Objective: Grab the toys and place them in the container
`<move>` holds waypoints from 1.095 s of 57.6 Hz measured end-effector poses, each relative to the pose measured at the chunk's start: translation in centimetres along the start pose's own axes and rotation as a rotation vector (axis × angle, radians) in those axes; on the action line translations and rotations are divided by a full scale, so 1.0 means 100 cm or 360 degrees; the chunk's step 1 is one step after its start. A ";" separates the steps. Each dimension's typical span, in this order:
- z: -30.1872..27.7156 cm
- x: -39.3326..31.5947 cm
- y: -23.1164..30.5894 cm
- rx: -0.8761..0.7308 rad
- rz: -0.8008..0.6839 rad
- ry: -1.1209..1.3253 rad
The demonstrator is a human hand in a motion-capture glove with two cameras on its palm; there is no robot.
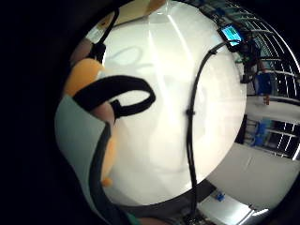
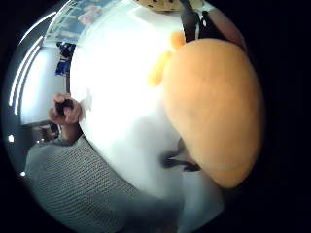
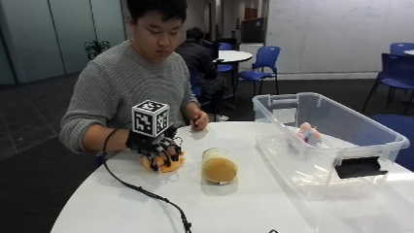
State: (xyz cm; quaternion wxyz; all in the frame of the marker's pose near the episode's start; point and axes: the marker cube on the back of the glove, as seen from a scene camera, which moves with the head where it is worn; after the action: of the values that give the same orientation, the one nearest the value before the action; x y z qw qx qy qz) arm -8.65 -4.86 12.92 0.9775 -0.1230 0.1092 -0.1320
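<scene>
In the outside view my gloved right hand (image 3: 155, 145) is down on the white round table (image 3: 259, 208), fingers curled over an orange plush toy (image 3: 169, 166). That toy bulks large against the palm in the thumb side view (image 2: 214, 107) and shows beside my strapped fingers in the little finger side view (image 1: 82, 75). A second toy, a yellow and tan cylinder (image 3: 218, 166), stands on the table just right of the hand. The clear plastic container (image 3: 291, 165) sits at the table's right, with a small pink toy (image 3: 309, 134) inside.
The person's bare left hand (image 3: 197, 120) rests at the table's far edge, pinching a small dark thing. The container has a black latch (image 3: 357, 166) on its near end. Blue chairs and another table stand behind.
</scene>
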 end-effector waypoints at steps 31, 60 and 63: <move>-0.199 0.041 -0.011 0.0630 -0.0065 -0.0003; -0.291 -0.053 -0.271 0.0831 -0.0443 0.0046; -0.291 -0.084 -0.313 0.0789 -0.0270 -0.0124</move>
State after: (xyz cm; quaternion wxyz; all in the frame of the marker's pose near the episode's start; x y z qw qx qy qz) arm -30.94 -37.91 -4.69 0.9667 0.1064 0.0251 -0.2313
